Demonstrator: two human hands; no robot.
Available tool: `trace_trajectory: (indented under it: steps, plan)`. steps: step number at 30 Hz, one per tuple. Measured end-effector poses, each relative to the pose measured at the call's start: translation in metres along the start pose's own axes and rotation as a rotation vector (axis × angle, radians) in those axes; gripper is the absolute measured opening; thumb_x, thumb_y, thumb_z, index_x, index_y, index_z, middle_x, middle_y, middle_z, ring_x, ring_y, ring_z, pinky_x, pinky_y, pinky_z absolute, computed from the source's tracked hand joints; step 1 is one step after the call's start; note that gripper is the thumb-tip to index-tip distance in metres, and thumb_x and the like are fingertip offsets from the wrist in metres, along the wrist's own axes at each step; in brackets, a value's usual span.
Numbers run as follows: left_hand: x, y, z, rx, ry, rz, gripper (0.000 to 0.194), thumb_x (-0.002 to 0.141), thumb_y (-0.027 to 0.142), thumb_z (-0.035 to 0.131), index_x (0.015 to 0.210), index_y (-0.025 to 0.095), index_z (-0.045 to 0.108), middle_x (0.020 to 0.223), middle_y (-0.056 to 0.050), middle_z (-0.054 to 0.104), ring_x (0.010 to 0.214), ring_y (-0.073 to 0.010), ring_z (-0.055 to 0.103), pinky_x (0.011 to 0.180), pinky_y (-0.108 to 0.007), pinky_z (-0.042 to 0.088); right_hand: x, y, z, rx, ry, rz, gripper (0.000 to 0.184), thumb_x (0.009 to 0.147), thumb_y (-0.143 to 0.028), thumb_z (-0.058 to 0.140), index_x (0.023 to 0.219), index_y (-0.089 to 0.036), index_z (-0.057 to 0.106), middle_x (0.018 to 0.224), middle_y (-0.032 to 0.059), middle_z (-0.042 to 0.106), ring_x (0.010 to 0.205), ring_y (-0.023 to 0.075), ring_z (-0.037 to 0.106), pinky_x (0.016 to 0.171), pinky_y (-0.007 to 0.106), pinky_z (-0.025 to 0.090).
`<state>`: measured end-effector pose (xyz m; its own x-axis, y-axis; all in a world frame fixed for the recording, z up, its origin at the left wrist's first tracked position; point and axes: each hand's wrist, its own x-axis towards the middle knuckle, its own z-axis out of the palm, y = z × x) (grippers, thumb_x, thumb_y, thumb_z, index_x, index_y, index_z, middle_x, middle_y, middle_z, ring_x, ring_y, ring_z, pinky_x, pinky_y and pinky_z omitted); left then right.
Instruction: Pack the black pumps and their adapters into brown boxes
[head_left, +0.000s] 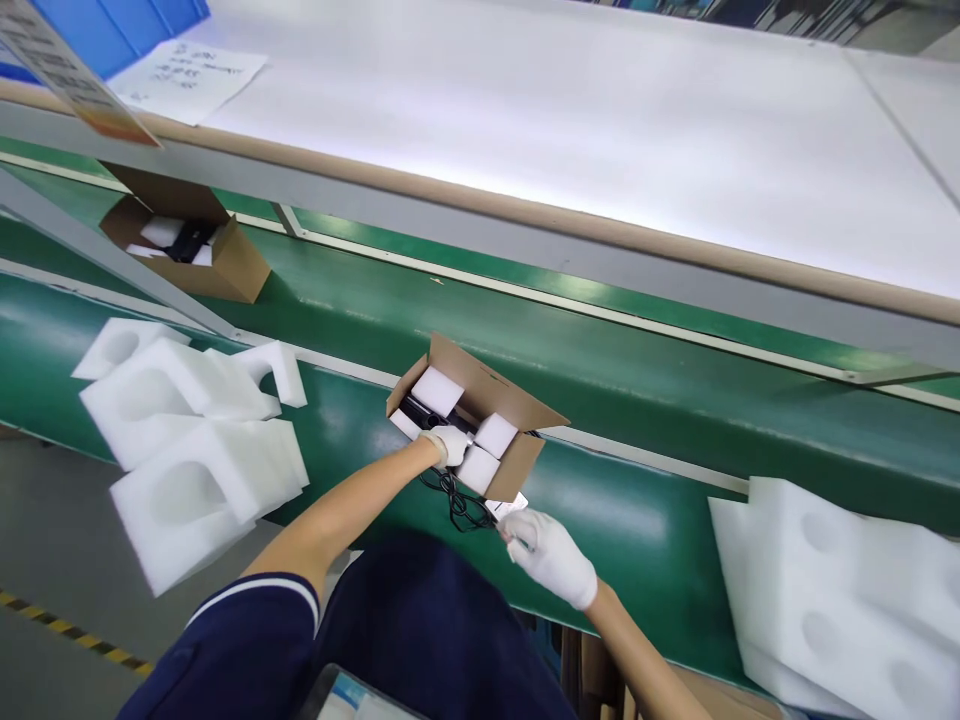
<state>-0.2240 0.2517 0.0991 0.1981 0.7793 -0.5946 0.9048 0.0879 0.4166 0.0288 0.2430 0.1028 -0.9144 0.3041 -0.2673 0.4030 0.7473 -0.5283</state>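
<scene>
An open cardboard box point(517, 465) stands on the green conveyor belt in front of me, its long flap raised at the back. White foam blocks point(496, 436) and a black device point(424, 412) lie inside it. My left hand point(448, 445), in a white glove, reaches over the near side of the box with closed fingers; what they grip is hidden. A looped black cable point(461, 505) lies just outside the box, beside a white card or label point(506, 506). My gloved right hand point(553, 556) is at that card, fingers curled in a pinch on something too small to make out.
Stacked white foam pieces point(202, 470) lie on the left of the belt, and more foam sheets point(847, 600) at the right. Farther back stands another open box point(225, 265). A white shelf point(562, 130) spans the back, with a paper point(191, 78) and blue bin point(135, 30).
</scene>
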Motion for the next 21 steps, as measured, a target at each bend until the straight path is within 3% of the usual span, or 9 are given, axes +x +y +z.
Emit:
trace_trajectory:
  steps: [2,4,6,8,10,12,14,17,21]
  plan:
    - [-0.023,-0.001,-0.004,0.01,0.06,0.069,0.029,0.083,0.029,0.053,0.101,0.012,0.068,0.105,-0.016,0.068,0.097,-0.0283,0.063,0.081,-0.036,0.049,-0.015,0.02,0.01,-0.161,-0.101,0.105,0.024,0.078,-0.014,0.053,0.097,-0.019,0.066,0.1,0.008,0.068,0.092,0.0213,0.062,0.081,0.032,0.045]
    - [-0.046,-0.001,0.001,0.002,0.172,0.2,0.03,0.082,0.035,0.056,0.102,0.016,0.066,0.11,-0.012,0.065,0.104,-0.0279,0.058,0.088,-0.037,0.046,-0.01,0.039,0.022,-0.341,-0.154,0.192,0.051,0.066,-0.012,0.064,0.117,-0.015,0.061,0.123,0.0161,0.06,0.113,0.0302,0.054,0.092,0.039,0.042]
    - [-0.066,0.001,0.016,0.0,0.276,0.324,0.032,0.075,0.035,0.065,0.101,0.016,0.064,0.113,-0.012,0.062,0.109,-0.0294,0.053,0.094,-0.04,0.042,0.009,0.054,0.031,-0.444,-0.198,0.185,0.069,0.058,-0.008,0.068,0.126,-0.013,0.056,0.137,0.0193,0.049,0.128,0.0341,0.041,0.102,0.044,0.034]
    - [-0.079,0.003,0.035,0.017,0.332,0.357,0.037,0.069,0.027,0.071,0.103,0.017,0.061,0.115,-0.013,0.06,0.113,-0.0321,0.048,0.098,-0.045,0.036,0.03,0.062,0.037,-0.461,-0.256,0.09,0.067,0.059,-0.006,0.067,0.124,-0.015,0.057,0.137,0.0171,0.049,0.13,0.0319,0.04,0.107,0.044,0.027]
    - [-0.084,0.005,0.052,0.031,0.369,0.316,0.033,0.071,0.016,0.066,0.103,0.019,0.06,0.111,-0.012,0.06,0.112,-0.0316,0.048,0.1,-0.048,0.032,0.045,0.063,0.037,-0.454,-0.287,-0.007,0.063,0.06,-0.007,0.065,0.122,-0.015,0.057,0.134,0.0162,0.052,0.127,0.0301,0.043,0.107,0.043,0.026]
    - [-0.084,0.006,0.061,0.037,0.39,0.273,0.024,0.077,0.009,0.054,0.098,0.019,0.06,0.102,-0.011,0.061,0.104,-0.0287,0.051,0.097,-0.048,0.034,0.05,0.062,0.031,-0.434,-0.302,-0.039,0.06,0.059,-0.01,0.066,0.119,-0.011,0.059,0.126,0.0189,0.056,0.118,0.0309,0.049,0.102,0.042,0.031]
    - [-0.083,0.002,0.06,0.04,0.377,0.282,0.021,0.08,0.007,0.048,0.091,0.019,0.06,0.095,-0.011,0.061,0.097,-0.0267,0.053,0.092,-0.045,0.038,0.044,0.058,0.018,-0.38,-0.305,-0.014,0.055,0.057,-0.015,0.067,0.11,-0.009,0.061,0.114,0.02,0.06,0.104,0.0309,0.056,0.093,0.04,0.038]
    - [-0.083,-0.012,0.044,-0.081,0.379,0.256,0.014,0.079,0.014,0.052,0.09,0.019,0.06,0.094,-0.009,0.062,0.093,-0.0255,0.056,0.086,-0.04,0.043,0.023,0.046,-0.011,-0.189,-0.268,0.049,0.046,0.053,-0.022,0.066,0.098,-0.012,0.062,0.098,0.0135,0.062,0.087,0.0268,0.058,0.08,0.036,0.042]
    - [-0.09,-0.027,0.014,-0.461,0.664,-0.166,0.028,0.081,0.021,0.051,0.108,0.016,0.057,0.11,-0.012,0.061,0.105,-0.0271,0.057,0.094,-0.043,0.043,-0.017,0.01,-0.048,0.237,-0.143,0.099,0.043,0.057,-0.036,0.066,0.095,-0.016,0.059,0.09,0.0061,0.061,0.077,0.0213,0.055,0.073,0.032,0.044]
